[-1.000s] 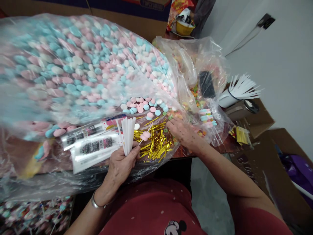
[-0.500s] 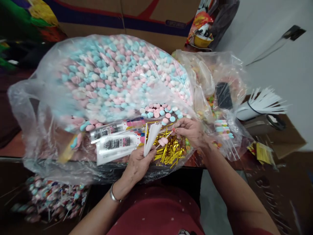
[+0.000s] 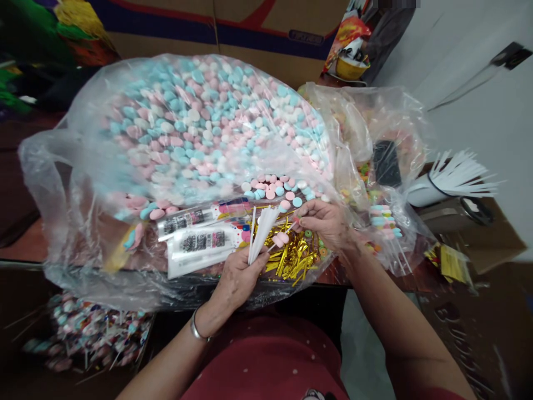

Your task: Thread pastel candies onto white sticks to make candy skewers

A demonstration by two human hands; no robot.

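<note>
Pink sweets: sitting on a thin stick beside our left grip
Left grip: pinching that stick with white sticks
Right grip: fingertips closing on a red sweet; we're seemingly threading it
Stick tip: calling for our steady alignment
Gold ties: lying between our grips

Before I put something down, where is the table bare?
At far left, a table patch lies between the front edge and big candy bag. A narrow strip shows left of the yellow packet. Crowded: around left hand and right hand, with gold ties and printed packets.
</note>
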